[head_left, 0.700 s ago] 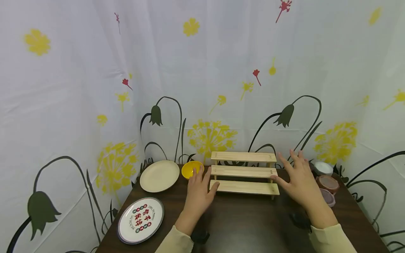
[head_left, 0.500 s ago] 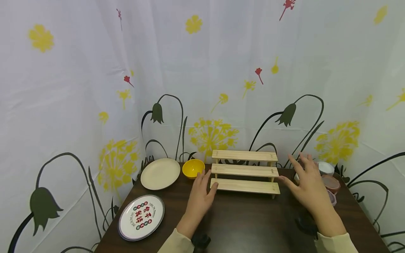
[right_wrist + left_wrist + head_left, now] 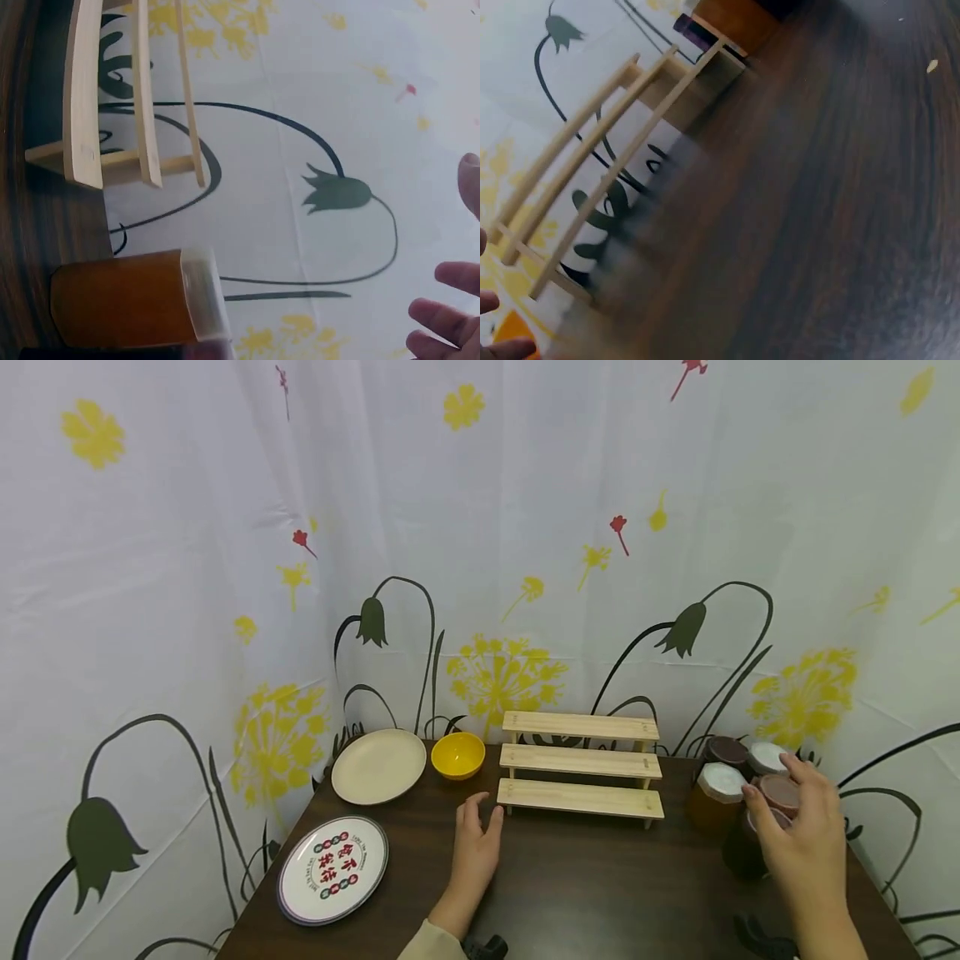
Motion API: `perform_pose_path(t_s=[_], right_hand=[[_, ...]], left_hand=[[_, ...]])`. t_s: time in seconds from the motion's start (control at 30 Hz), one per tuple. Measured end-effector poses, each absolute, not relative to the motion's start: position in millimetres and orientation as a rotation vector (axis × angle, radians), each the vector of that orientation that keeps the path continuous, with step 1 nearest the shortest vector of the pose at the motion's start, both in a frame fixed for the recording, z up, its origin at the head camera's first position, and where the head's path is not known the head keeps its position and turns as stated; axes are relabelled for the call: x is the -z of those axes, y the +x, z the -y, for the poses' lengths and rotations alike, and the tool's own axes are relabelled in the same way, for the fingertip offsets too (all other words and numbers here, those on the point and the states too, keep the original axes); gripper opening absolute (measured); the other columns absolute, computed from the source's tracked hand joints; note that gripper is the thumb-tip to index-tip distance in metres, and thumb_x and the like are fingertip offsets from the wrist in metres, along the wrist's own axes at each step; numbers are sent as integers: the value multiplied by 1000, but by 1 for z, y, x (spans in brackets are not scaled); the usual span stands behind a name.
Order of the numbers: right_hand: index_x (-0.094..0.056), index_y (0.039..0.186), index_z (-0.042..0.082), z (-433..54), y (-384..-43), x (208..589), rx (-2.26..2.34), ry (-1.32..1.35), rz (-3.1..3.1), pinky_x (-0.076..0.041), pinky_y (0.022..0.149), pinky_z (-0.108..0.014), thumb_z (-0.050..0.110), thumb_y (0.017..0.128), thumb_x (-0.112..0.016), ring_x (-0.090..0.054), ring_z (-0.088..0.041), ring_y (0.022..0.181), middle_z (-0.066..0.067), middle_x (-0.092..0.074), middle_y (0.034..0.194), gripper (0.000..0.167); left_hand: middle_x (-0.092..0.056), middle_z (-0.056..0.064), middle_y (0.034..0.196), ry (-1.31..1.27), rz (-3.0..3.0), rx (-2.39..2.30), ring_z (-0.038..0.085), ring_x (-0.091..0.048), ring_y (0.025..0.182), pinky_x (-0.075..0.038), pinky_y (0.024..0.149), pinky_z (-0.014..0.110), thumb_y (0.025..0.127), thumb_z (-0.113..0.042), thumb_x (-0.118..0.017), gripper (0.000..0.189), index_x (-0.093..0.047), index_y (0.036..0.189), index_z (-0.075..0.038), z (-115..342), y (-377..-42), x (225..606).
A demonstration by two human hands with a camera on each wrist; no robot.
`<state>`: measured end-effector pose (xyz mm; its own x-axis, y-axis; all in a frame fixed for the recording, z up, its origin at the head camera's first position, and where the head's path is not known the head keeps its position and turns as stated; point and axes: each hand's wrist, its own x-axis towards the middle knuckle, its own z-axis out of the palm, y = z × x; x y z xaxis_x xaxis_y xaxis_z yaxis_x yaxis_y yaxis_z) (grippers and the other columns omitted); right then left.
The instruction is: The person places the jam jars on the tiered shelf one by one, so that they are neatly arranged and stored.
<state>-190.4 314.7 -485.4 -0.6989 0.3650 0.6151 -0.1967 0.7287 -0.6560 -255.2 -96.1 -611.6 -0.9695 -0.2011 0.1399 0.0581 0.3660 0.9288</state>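
Observation:
My right hand (image 3: 813, 835) hovers at the right side of a cluster of lidded jars, its thumb and fingers spread with nothing between them. The front-left jar (image 3: 711, 810) has a white lid and amber contents; in the right wrist view this amber jar (image 3: 120, 300) appears apart from the fingertips (image 3: 439, 319). Nearest the thumb, a dark jar (image 3: 742, 852) is partly hidden. Behind are a reddish-brown lid (image 3: 780, 792), another white lid (image 3: 767, 757) and a dark lid (image 3: 726, 749). My left hand (image 3: 476, 847), loosely bent and holding nothing, is in front of a three-step wooden rack (image 3: 581, 797).
On the left of the dark table (image 3: 592, 885) lie a round printed plate (image 3: 300, 885) and a cream plate (image 3: 378, 768). A yellow bowl (image 3: 458, 757) sits between the cream plate and the rack. A flowered curtain (image 3: 540, 527) hangs behind the table.
My right hand has moved right, from beside the rack to the jars, uncovering the amber and dark ones. My left hand has drawn back slightly from the bowl and rack.

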Motion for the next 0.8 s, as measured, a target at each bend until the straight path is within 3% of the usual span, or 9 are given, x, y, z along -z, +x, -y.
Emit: perform_pose_path(t_s=[0.07, 0.13, 0.3, 0.4, 0.57, 0.8], right_hand=[[-56, 158, 12, -318, -186, 488, -951, -171, 2113, -33, 125, -25, 15, 97, -84, -48, -43, 145, -26, -53, 155, 67], [-57, 157, 10, -322, -183, 491, -960, -200, 2060, -29, 114, -14, 12, 96, -84, -52, -27, 139, -23, -56, 149, 66], [-60, 153, 6, -329, -179, 506, -1042, -274, 1959, -28, 108, -11, 11, 98, -81, -38, 11, 123, 15, -53, 133, 59], [-60, 149, 6, -332, -176, 513, -1284, -317, 1833, -32, 113, -9, 9, 104, -72, -44, 7, 126, 24, -49, 130, 47], [-58, 144, 7, -335, -173, 533, -1708, -319, 1439, -39, 109, -13, 2, 107, -64, -51, -8, 126, 3, -58, 130, 38], [-58, 137, -1, -337, -180, 583, -1913, -179, 1127, -44, 101, -19, 2, 109, -59, -54, -16, 119, -10, -60, 124, 29]], left_hand=[[-51, 20, 155, 137, 2364, 1701, 42, -54, 143, -45, 121, 63, 111, -34, -65, 49, -53, 153, -10, 96, -258, 616], [-51, 22, 157, 108, 2337, 1754, 43, -53, 145, -43, 123, 62, 110, -31, -66, 55, -49, 156, -6, 96, -262, 618], [-46, 27, 164, 33, 2309, 1859, 46, -49, 151, -40, 126, 62, 106, -21, -73, 71, -39, 163, 2, 93, -274, 620], [-47, 27, 166, 10, 2319, 1873, 45, -50, 152, -41, 125, 60, 103, -19, -76, 76, -37, 166, 1, 90, -282, 620], [-50, 28, 164, -27, 2352, 1848, 46, -52, 149, -46, 122, 61, 101, -19, -80, 80, -38, 167, -1, 88, -293, 624], [-58, 24, 157, -34, 2440, 1758, 41, -62, 139, -55, 111, 57, 101, -24, -81, 79, -42, 166, -2, 91, -304, 629]])
